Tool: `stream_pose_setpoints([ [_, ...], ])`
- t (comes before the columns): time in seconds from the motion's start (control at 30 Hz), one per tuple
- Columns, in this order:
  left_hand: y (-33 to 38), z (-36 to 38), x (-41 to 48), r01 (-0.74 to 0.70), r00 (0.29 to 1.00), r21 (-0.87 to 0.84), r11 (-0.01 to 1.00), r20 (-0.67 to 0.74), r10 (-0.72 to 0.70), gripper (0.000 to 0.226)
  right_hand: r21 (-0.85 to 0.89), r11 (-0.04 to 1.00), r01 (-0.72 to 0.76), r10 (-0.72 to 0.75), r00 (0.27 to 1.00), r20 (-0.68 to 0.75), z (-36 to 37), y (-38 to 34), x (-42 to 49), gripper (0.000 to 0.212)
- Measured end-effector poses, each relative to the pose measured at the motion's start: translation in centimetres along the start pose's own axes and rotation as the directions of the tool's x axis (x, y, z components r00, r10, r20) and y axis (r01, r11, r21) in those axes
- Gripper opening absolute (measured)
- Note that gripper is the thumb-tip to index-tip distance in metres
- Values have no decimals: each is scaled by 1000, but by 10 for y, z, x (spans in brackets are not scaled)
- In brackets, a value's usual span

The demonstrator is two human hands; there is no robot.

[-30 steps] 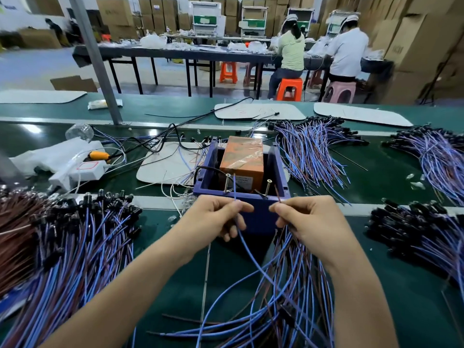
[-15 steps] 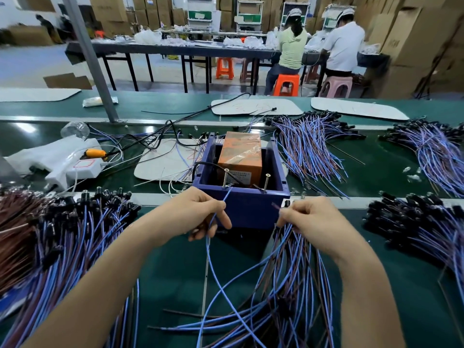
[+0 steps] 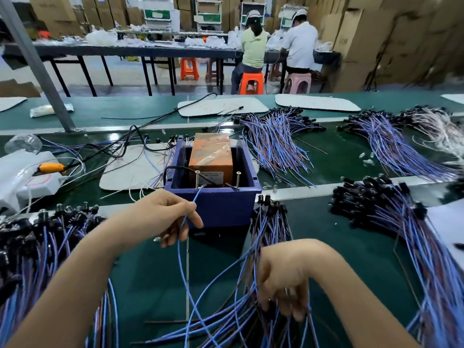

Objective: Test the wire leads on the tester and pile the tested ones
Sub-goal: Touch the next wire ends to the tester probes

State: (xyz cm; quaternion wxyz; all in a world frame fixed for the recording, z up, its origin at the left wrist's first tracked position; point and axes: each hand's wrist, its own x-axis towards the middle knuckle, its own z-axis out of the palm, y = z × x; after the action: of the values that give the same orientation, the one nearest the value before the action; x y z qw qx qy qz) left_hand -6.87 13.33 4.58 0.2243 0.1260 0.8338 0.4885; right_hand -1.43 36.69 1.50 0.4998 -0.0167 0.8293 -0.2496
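Tester housing (image 3: 221, 207) is shown in dark blue-violet; the block (image 3: 211, 154) set inside it is orange, under glossy clear tape. The single lead (image 3: 181, 267) is rendered in light blue. The near bundle (image 3: 268, 229) and the left pile (image 3: 37, 247) are mixed blue and brown, tipped in black. The belt (image 3: 150, 285) is dark green, the pads (image 3: 135, 169) off-white, the tool handle (image 3: 50, 167) orange-yellow. An orange stool (image 3: 251, 82) and a pink stool (image 3: 297, 82) are seen behind.

The left hand (image 3: 160, 217) pinches a blue wire (image 3: 182, 267), its tip up by the left screw (image 3: 197, 179) on the blue box (image 3: 221, 207). Nearer on the green counter (image 3: 155, 272), the right hand (image 3: 283, 282) curls its fingers into a bundle of wires (image 3: 266, 227).
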Motion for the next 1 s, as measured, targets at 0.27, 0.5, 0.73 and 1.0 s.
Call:
stream_pose_setpoints([
  [0.27,3,3,-4,-40,998,33,999,57,38,38,164,969,187,-191,982,7,17,24,-10,22],
  [0.5,5,1,-8,-82,996,-17,997,-36,81,33,176,926,335,-140,737,-661,-36,23,-28,21],
  [0.73,-1,10,2,7,997,-27,1000,-78,-9,35,209,888,410,9,440,-898,-45,8,7,15],
  [1.0,-5,14,9,54,992,-64,996,-108,-61,33,196,725,660,109,171,-979,20,-22,24,23],
])
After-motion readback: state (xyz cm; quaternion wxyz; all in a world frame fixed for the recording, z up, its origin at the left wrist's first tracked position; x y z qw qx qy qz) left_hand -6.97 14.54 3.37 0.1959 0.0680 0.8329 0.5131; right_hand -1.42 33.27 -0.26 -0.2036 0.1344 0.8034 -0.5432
